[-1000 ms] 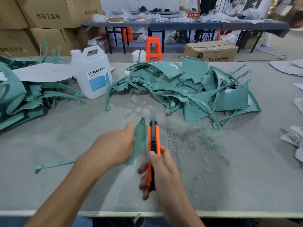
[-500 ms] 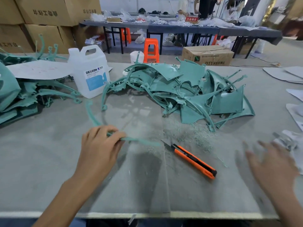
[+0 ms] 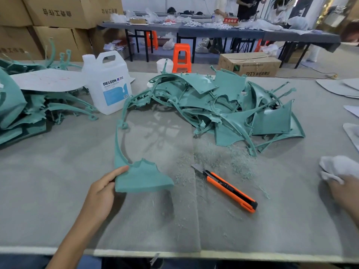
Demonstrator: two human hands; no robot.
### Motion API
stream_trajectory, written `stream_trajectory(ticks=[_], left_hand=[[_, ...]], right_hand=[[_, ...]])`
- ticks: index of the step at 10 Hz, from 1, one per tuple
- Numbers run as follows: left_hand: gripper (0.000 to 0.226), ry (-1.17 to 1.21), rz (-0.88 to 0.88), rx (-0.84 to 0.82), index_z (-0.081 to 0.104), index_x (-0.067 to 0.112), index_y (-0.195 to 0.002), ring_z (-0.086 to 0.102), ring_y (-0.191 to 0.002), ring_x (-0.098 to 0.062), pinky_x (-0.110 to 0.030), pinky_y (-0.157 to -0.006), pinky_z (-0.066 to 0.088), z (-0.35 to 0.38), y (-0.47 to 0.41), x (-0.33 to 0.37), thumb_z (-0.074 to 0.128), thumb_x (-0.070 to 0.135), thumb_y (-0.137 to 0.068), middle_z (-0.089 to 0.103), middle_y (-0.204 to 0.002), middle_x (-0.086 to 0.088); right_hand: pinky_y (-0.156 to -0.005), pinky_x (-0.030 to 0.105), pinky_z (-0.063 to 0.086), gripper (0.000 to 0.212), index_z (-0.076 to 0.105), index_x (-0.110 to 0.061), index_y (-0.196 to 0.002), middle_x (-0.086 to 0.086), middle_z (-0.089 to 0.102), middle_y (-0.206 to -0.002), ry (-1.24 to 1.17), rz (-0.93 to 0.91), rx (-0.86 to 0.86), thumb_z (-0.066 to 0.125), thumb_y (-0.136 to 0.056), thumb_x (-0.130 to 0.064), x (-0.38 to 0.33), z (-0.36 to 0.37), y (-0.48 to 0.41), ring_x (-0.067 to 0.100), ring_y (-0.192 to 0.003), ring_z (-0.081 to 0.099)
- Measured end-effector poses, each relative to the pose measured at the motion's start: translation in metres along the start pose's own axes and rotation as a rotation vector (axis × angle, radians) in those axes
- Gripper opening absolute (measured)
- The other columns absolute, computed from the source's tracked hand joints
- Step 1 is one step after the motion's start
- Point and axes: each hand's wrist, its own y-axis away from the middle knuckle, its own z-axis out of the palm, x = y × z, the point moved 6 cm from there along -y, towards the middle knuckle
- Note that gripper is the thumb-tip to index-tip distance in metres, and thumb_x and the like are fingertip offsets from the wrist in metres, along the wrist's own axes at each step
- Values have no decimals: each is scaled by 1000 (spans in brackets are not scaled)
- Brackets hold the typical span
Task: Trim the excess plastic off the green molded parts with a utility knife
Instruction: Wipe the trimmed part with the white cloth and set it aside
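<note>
- Grey felt-covered worktable (image 3: 58, 191) in a workshop, with stacked cardboard boxes (image 3: 58, 16) back left, a long dark table (image 3: 213, 30) across the back and an orange stool (image 3: 181, 57) on the floor between them.
- left hand (image 3: 101, 193) is pinching the green molded part (image 3: 141, 179) at its left edge: thumb on top, the other fingers tucked under where I can't see them.
- That part sits front and centre. The wide flat end is by the hand with a shadow on the felt under it, and a thin curved arm sweeps up and away toward the big pile of green parts (image 3: 223, 107).
- utility knife (image 3: 231, 189), orange and black, is lying flat on the table just right of the held part. The blade is out, pointing up-left. Neither hand is touching it.
- Green shavings (image 3: 219, 158) are scattered around the blade tip and along the near edge of the big pile.
- right hand (image 3: 343, 189) is way over at the right edge and really blurry. It's up against a white cloth wad (image 3: 338, 167), but honestly can't tell if the fingers are closed on it.
- A second heap of green parts (image 3: 23, 109) is at far left with a white sheet (image 3: 48, 80) lying on top.
- A white DEXCON jug (image 3: 108, 82) stands upright between the two heaps.
- There's a DTY cardboard box (image 3: 250, 65) on the floor behind the table, and pale flat sheets (image 3: 338, 88) on the table at far right.
</note>
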Motion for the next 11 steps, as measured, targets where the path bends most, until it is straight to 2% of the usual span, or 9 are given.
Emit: stream_trajectory(ticks=[1, 2, 3, 5, 6, 8, 9, 10, 11], left_hand=[[57, 161, -47, -6, 77, 16, -108, 70, -104, -13, -18, -83, 55, -4, 0, 0, 35, -11, -82, 76, -107, -1], [49, 257, -96, -27, 75, 12, -109, 70, -101, -19, -20, -80, 56, 0, 4, -4, 31, 0, -90, 75, -109, -8], [32, 226, -69, 38, 75, 6, -105, 67, -109, -25, -38, -97, 51, 1, 6, -10, 44, 10, -100, 75, -110, -7], [23, 87, -35, 60, 78, 26, -96, 69, -90, -13, -25, -78, 54, 1, 6, -13, 67, 7, -91, 77, -97, 4], [38, 23, 6, 33, 74, 34, -101, 69, -84, -7, -15, -71, 53, 4, 5, -9, 67, -2, -88, 75, -95, 9], [45, 58, 16, 13, 69, 36, -112, 71, -87, -8, -14, -67, 54, 1, 6, -8, 66, -3, -89, 75, -98, 7], [44, 54, 8, 1, 69, 38, -111, 71, -85, -8, -16, -66, 54, 0, 7, -11, 66, -1, -90, 74, -94, 9], [46, 48, 13, 7, 68, 40, -112, 72, -86, -10, -17, -65, 55, 0, 6, -11, 65, 0, -91, 74, -95, 8], [54, 97, -10, 19, 57, 43, -123, 73, -88, -14, -27, -71, 56, 2, 4, -14, 66, 0, -91, 75, -101, 1]], right_hand=[[-87, 43, 50, 23, 72, -6, -98, 28, 68, -104, 50, -119, 41, 62, -97, -26, -13, 5, 3, 38, -97, 63], [-95, 53, 45, 33, 73, -16, -94, 22, 61, -115, 164, -118, 63, 62, -91, -47, -26, -3, 6, 43, -112, 53], [-91, 54, 47, 55, 65, -9, -98, 25, 57, -111, 156, 95, -2, 61, -85, -63, -7, -3, -10, 44, -104, 55], [-78, 55, 53, 25, 60, -3, -84, 32, 64, -92, -138, 172, 63, 64, -85, -28, 6, 5, -22, 45, -82, 61], [-81, 54, 54, 30, 53, -15, -111, 22, 62, -105, -363, 65, 75, 66, -86, -26, -32, 2, 1, 40, -93, 62], [-51, 17, 54, 48, 67, -33, -112, -18, 72, -85, -1122, -71, -276, 53, -87, 5, -119, -6, 57, -1, -66, 68], [-71, 24, 57, 48, 72, -26, -112, -7, 73, -103, -970, -230, -228, 48, -87, 8, -130, -10, 70, 10, -93, 68], [-108, 40, 38, 30, 73, -19, -114, 19, 56, -134, -393, -420, 20, 60, -92, -4, -134, -3, 75, 32, -127, 49], [-117, 47, 24, 55, 63, -21, -132, 22, 36, -152, -102, -405, -144, 64, -89, -54, -134, 29, 68, 33, -145, 27]])
